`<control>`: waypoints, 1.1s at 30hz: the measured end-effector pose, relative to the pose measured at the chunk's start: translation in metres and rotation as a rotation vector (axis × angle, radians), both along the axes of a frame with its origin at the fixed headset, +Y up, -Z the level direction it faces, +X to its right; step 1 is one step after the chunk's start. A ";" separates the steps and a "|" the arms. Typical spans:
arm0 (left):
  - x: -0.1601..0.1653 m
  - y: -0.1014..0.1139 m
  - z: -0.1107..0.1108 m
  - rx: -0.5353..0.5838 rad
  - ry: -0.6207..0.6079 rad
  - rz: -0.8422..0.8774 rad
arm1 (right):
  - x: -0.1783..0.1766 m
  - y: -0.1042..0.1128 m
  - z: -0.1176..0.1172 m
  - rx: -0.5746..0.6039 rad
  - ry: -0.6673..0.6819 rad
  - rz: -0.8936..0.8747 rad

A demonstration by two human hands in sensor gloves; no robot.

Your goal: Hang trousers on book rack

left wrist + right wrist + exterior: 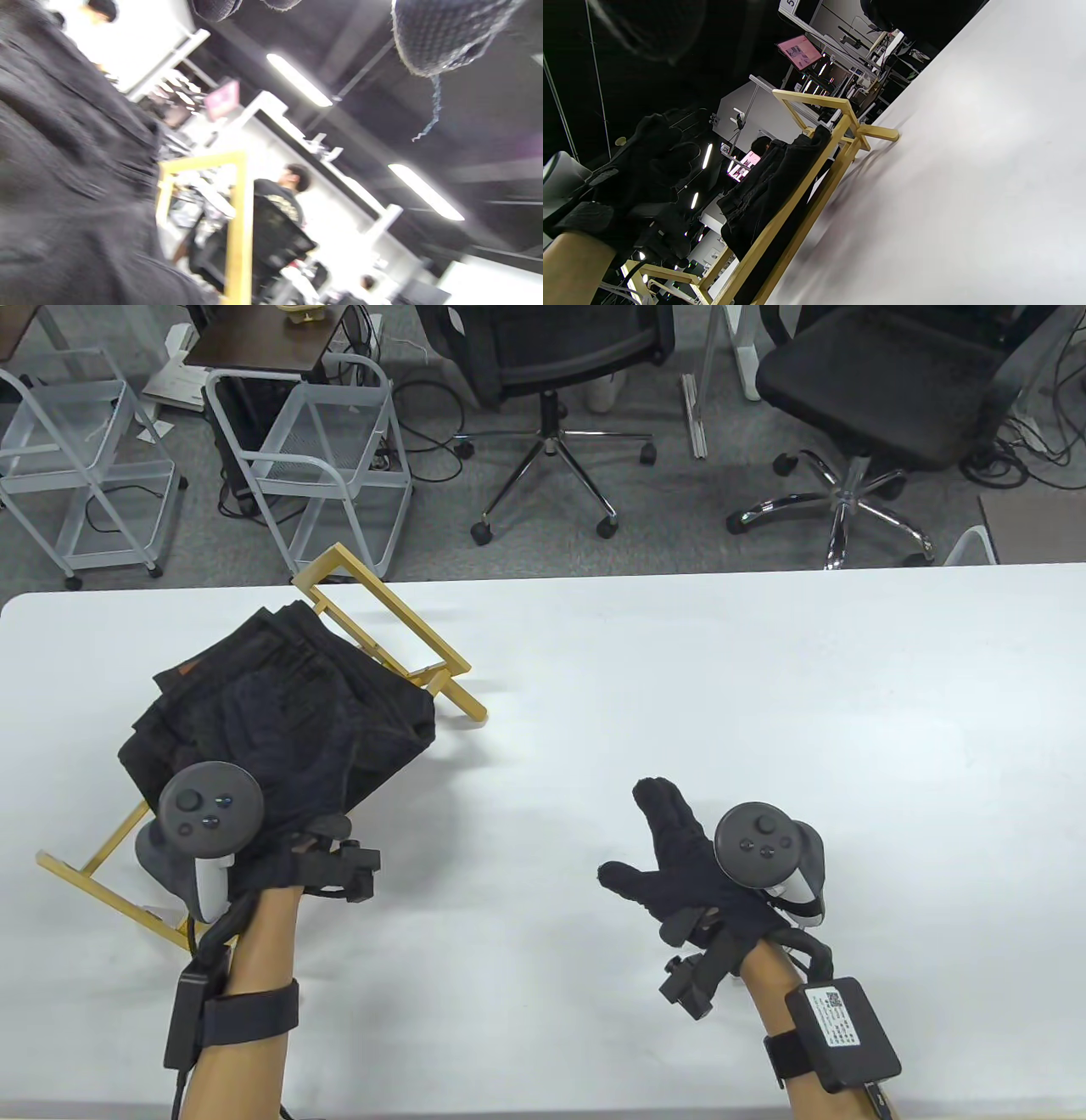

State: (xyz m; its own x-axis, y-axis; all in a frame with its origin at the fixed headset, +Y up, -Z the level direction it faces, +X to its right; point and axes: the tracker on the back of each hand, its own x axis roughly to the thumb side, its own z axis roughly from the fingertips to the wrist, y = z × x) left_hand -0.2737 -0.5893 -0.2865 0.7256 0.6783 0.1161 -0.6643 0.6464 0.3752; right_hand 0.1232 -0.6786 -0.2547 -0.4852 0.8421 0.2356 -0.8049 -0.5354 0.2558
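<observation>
Dark trousers (280, 687) hang folded over the top bar of a gold book rack (424, 632) at the table's left. My left hand (310, 810) is at the near edge of the trousers; its fingers blend into the dark cloth in the table view. In the left wrist view the fingertips (437, 38) hang free beside the trousers (63, 169) and rack (237, 220). The right wrist view shows the left hand (653, 152) slightly apart from the draped trousers (768, 182) on the rack (814, 169). My right hand (645, 840) hovers, spread and empty, over the table's middle.
The white table (721, 687) stretches bare to the right of the rack. Beyond its far edge stand two white wire carts (322, 449) and two black office chairs (551, 356), (882, 390).
</observation>
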 end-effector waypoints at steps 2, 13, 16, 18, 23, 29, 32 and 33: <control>0.020 -0.003 0.007 0.024 -0.080 -0.041 | 0.000 0.001 0.001 0.008 0.003 0.010; 0.096 -0.045 0.030 0.005 -0.439 -0.383 | -0.001 0.009 0.007 0.181 -0.056 0.133; 0.106 -0.059 0.032 -0.038 -0.484 -0.451 | -0.003 0.011 0.010 0.256 -0.078 0.211; 0.112 -0.067 0.034 -0.066 -0.536 -0.474 | -0.006 0.013 0.012 0.307 -0.077 0.254; 0.119 -0.074 0.037 -0.058 -0.576 -0.469 | -0.011 0.012 0.016 0.362 -0.086 0.323; 0.118 -0.083 0.038 -0.091 -0.585 -0.472 | -0.022 0.006 0.019 0.382 -0.066 0.403; 0.116 -0.085 0.038 -0.080 -0.576 -0.471 | -0.029 0.002 0.021 0.390 -0.048 0.451; 0.116 -0.086 0.037 -0.082 -0.577 -0.468 | -0.032 0.001 0.021 0.393 -0.040 0.473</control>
